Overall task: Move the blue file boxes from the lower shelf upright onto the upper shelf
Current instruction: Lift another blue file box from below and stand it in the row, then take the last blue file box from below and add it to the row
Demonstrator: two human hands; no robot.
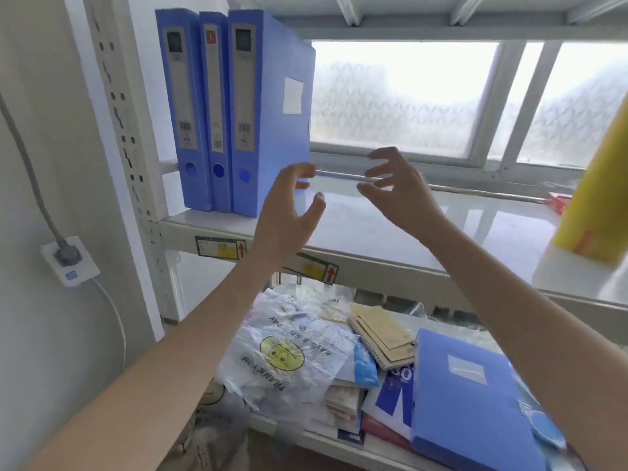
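Lying flat on the lower shelf (pixel 306 433), down and right of both hands: last blue file box (pixel 472 406), long axis running away from the body, under the right forearm. Three boxes (pixel 234 113) already upright on the upper shelf (pixel 390 246). Left hand (pixel 289 212) and right hand (pixel 397 192) raised, fingers spread, gripping nothing. Right nearer, probably.

White metal shelving (pixel 390 263), frosted window (pixel 401 96) glowing, perhaps daylight, wall socket (pixel 69 260)
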